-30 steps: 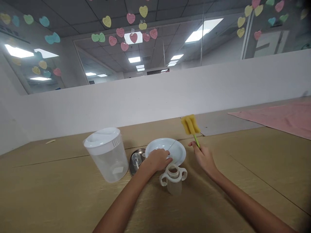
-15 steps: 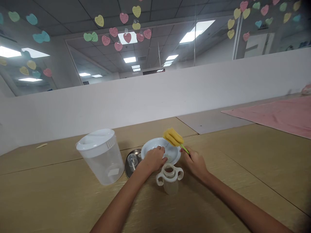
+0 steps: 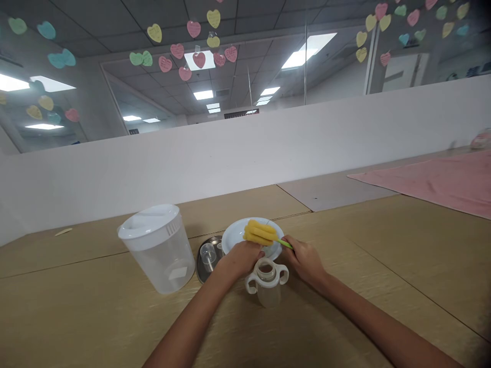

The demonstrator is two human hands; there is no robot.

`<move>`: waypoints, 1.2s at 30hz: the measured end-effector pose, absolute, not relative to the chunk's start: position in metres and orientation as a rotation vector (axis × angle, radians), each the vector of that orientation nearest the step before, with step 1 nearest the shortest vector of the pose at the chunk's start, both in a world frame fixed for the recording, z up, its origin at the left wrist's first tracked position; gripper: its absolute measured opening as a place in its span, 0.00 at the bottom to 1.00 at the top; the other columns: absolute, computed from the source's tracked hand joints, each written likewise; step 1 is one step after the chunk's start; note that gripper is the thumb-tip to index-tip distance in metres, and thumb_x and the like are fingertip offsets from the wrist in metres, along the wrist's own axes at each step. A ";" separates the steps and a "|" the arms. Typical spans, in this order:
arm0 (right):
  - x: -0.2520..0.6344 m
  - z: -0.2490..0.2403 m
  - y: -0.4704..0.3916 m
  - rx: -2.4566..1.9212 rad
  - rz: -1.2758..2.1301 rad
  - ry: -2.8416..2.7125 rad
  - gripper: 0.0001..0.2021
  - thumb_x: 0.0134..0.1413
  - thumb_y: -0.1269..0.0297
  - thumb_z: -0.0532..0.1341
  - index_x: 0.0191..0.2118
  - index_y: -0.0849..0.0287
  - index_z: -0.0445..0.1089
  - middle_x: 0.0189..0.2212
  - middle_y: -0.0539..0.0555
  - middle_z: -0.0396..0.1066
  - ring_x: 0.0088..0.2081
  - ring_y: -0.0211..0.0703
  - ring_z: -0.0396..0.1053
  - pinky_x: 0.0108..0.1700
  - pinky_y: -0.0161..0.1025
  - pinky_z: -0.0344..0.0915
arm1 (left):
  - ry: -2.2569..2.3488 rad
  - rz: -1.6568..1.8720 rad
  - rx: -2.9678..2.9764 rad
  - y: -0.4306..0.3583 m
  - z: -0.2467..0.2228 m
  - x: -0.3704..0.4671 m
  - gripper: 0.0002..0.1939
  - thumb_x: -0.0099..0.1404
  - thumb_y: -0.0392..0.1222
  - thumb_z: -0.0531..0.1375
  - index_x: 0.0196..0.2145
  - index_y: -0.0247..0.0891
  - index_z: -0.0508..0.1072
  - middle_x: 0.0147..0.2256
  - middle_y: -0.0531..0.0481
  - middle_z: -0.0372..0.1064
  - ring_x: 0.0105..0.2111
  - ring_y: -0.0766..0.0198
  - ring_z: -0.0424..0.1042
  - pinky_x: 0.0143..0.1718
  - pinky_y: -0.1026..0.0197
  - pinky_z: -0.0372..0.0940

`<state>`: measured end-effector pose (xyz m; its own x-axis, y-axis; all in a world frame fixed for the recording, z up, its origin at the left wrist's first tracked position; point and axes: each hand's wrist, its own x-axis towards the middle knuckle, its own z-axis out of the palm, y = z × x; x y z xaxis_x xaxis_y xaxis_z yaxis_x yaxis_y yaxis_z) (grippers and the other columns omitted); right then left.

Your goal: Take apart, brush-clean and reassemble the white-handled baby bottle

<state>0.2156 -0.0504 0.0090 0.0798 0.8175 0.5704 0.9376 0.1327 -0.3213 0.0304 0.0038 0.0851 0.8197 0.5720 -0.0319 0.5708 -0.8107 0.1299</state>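
In my right hand point(image 3: 307, 258) is a bottle brush with a yellow sponge head point(image 3: 260, 233) and a green handle point(image 3: 284, 244). Its fingers wrap round the handle, and the sponge is tilted left over a white bowl point(image 3: 235, 231). My left hand point(image 3: 242, 258) reaches over the bowl's near left side. The sponge covers most of its fingers, so what they hold, if anything, is hidden. Just in front of the bowl stands an uncapped clear bottle point(image 3: 269, 294) with a white two-handled grip ring point(image 3: 250, 282), upright and touched by neither hand.
Left of the bowl is a round metal tray point(image 3: 202, 269) with a small clear cup point(image 3: 208, 254) on it. A large translucent pitcher point(image 3: 164, 263) with a white lid stands farther left. A pink cloth point(image 3: 433, 179) lies at the right, and a white wall point(image 3: 215, 153) closes the back.
The brush has swung left and down, so its sponge now sits over the bowl in front of my left fingers. The bottle, tray and pitcher stay put.
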 end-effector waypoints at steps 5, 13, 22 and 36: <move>0.216 0.008 -0.050 -1.722 -0.253 -1.755 0.13 0.57 0.65 0.46 0.38 0.59 0.67 0.30 0.54 0.74 0.29 0.43 0.71 0.29 0.34 0.55 | 0.914 0.027 2.868 0.004 0.086 0.031 0.11 0.64 0.39 0.48 0.33 0.35 0.69 0.33 0.45 0.71 0.32 0.60 0.70 0.32 0.63 0.61; 0.217 0.007 -0.049 -1.708 -0.254 -1.761 0.14 0.57 0.65 0.46 0.39 0.59 0.67 0.32 0.55 0.74 0.29 0.42 0.71 0.29 0.34 0.55 | 0.918 -0.021 2.890 0.001 0.090 0.032 0.12 0.64 0.38 0.48 0.30 0.35 0.69 0.32 0.46 0.71 0.30 0.61 0.69 0.30 0.63 0.60; 0.218 0.007 -0.049 -1.688 -0.287 -1.770 0.14 0.56 0.65 0.46 0.38 0.58 0.68 0.32 0.55 0.75 0.29 0.41 0.71 0.29 0.34 0.56 | 0.911 -0.035 2.929 0.000 0.089 0.031 0.12 0.63 0.37 0.49 0.26 0.36 0.68 0.28 0.47 0.69 0.29 0.61 0.68 0.28 0.64 0.59; 0.218 0.007 -0.049 -1.695 -0.273 -1.774 0.14 0.57 0.65 0.46 0.39 0.59 0.67 0.33 0.55 0.75 0.30 0.42 0.71 0.29 0.34 0.57 | 0.898 -0.065 2.964 -0.001 0.089 0.030 0.13 0.63 0.37 0.48 0.25 0.36 0.69 0.27 0.48 0.69 0.29 0.62 0.68 0.28 0.64 0.58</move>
<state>0.2177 -0.0494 0.0072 0.0579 0.8103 0.5832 0.9481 0.1383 -0.2863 0.0302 -0.0005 0.0892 0.8311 0.5537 -0.0525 0.5555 -0.8310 0.0296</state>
